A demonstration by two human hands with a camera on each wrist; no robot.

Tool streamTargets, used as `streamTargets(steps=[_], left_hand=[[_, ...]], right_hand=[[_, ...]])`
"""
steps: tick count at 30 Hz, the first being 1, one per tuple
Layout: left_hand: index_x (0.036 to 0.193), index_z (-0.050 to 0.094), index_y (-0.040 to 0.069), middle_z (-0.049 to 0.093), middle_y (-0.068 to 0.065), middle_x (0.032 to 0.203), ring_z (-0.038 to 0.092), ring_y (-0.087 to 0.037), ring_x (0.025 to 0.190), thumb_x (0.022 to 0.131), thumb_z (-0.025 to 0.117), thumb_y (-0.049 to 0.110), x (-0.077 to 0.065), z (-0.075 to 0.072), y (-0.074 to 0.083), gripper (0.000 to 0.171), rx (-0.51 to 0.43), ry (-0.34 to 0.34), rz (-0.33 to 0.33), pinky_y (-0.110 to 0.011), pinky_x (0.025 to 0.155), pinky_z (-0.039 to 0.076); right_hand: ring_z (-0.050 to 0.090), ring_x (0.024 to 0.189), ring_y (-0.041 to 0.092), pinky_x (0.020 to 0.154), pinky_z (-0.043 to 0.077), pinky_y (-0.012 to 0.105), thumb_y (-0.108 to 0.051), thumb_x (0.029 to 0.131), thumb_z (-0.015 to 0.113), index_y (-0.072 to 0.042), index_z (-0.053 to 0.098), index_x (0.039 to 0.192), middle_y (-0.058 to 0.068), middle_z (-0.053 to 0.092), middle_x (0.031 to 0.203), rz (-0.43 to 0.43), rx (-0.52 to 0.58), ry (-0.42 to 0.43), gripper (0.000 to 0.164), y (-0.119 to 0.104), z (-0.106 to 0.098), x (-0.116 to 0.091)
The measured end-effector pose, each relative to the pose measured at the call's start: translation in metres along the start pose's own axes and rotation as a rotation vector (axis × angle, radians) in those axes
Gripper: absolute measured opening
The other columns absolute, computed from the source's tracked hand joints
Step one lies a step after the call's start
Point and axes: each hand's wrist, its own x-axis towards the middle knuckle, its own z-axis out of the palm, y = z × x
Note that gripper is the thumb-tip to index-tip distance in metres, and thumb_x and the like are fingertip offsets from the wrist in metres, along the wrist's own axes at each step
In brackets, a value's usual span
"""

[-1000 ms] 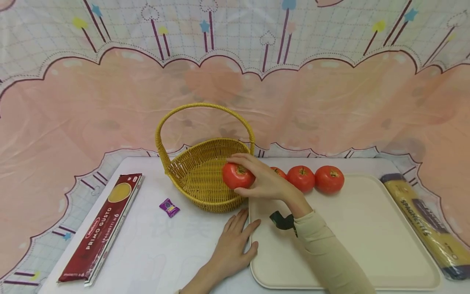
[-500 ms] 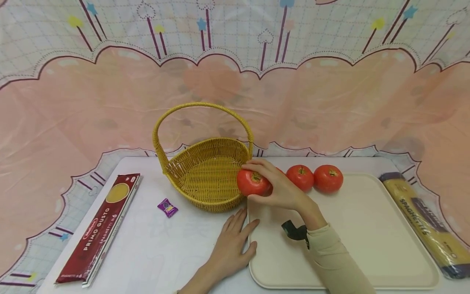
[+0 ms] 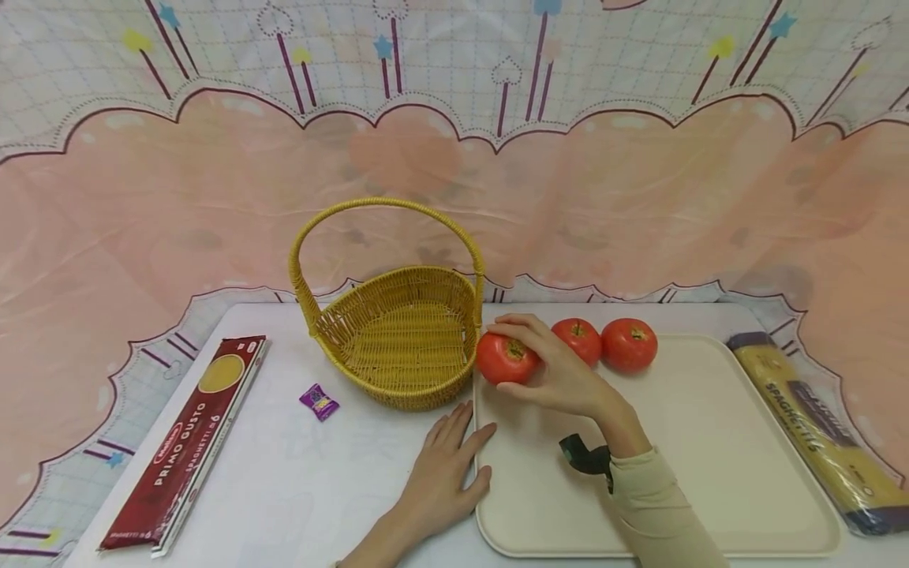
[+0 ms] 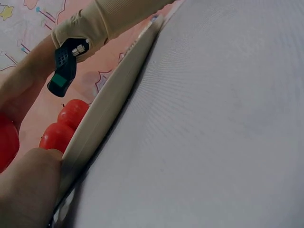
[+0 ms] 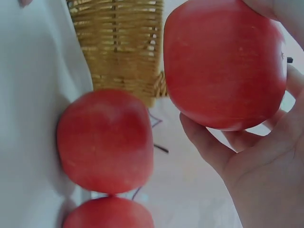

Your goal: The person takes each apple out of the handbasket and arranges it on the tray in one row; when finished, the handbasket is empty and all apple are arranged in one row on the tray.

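Observation:
My right hand point(image 3: 550, 367) grips a red apple point(image 3: 506, 357) between thumb and fingers, over the tray's back left corner, just right of the wicker basket point(image 3: 408, 394). In the right wrist view the held apple point(image 5: 225, 64) is raised off the tray, and a short dark stem shows. Another apple point(image 5: 107, 140) sits on the tray below it. Two apples show right of the hand in the head view, a nearer apple point(image 3: 577, 341) and a farther apple point(image 3: 629, 345). My left hand point(image 3: 443, 473) rests flat on the table, its thumb and index finger at the rim of the cream tray point(image 3: 660, 442).
The basket's tall handle point(image 3: 383, 203) arches over its bowl, which has nothing in it. At left lies a red spaghetti pack point(image 3: 188, 442), with a small purple wrapped sweet point(image 3: 319, 401) nearer the basket. A yellow spaghetti pack point(image 3: 817, 434) lies along the tray's right edge.
My right hand has carried the apple rightward and a little toward me, from over the basket's right side to over the tray's corner. The left hand has stayed in place.

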Motion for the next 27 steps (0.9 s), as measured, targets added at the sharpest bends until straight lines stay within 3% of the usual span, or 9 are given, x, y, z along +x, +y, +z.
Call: streamTargets(steps=[21, 27], left_hand=[[0.135, 0.051, 0.019, 0.036, -0.018, 0.149, 0.031, -0.030, 0.141, 0.087, 0.057, 0.032, -0.003, -0.001, -0.001, 0.050, -0.002, 0.019, 0.013, -0.050, 0.113, 0.026], [0.136, 0.050, 0.020, 0.035, -0.017, 0.150, 0.030, -0.030, 0.142, 0.088, 0.056, 0.033, -0.001, 0.000, 0.000, 0.050, -0.008, 0.005, 0.010, -0.050, 0.114, 0.025]], right_hand=[[0.042, 0.129, 0.020, 0.097, 0.047, 0.052, -0.034, 0.077, 0.077, -0.029, 0.044, 0.138, -0.007, 0.037, 0.143, 0.084, -0.024, 0.127, 0.069, 0.024, -0.026, -0.019], [0.043, 0.126, 0.020, 0.095, 0.047, 0.054, -0.029, 0.078, 0.076, -0.033, 0.043, 0.137, -0.008, 0.036, 0.143, 0.120, -0.022, 0.170, 0.068, 0.034, -0.038, -0.025]])
